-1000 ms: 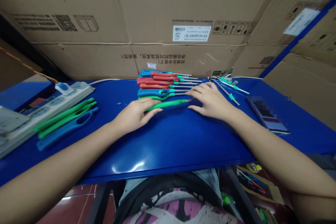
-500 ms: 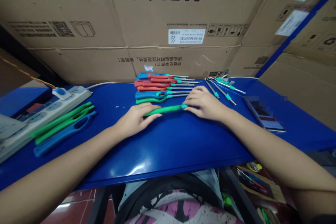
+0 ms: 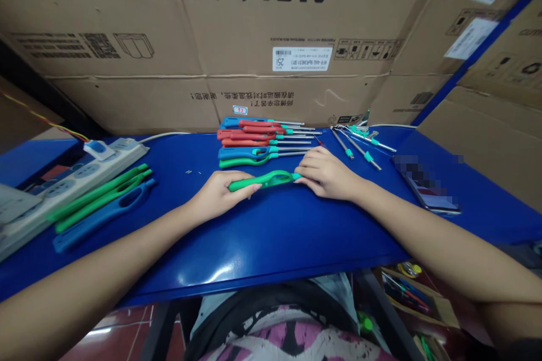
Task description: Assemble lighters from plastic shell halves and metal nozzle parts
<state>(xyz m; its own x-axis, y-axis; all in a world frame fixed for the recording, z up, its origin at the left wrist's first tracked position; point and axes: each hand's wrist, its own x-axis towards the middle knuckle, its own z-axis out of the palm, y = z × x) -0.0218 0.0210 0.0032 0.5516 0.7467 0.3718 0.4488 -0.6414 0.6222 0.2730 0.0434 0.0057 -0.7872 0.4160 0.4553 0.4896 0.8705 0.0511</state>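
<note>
Left hand (image 3: 219, 189) had the green utility lighter (image 3: 265, 181) by the handle (image 3: 240, 184), best spot; right hand (image 3: 327, 172), right end. Probably light, stiff.

Between left hand (image 3: 222, 194) and right hand (image 3: 328, 174), I count one green handle (image 3: 267, 179). Left of them: two loose green handles (image 3: 99, 192), one blue handle (image 3: 88, 227), one power strip (image 3: 74, 183). Right: one phone (image 3: 425, 185).

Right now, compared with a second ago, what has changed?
The right hand has closed leftward onto the turquoise end of the green handle, which has rolled so its loop opening shows. The left hand keeps its grip on the other end. The stacked handles, phone and power strip stayed put.
</note>
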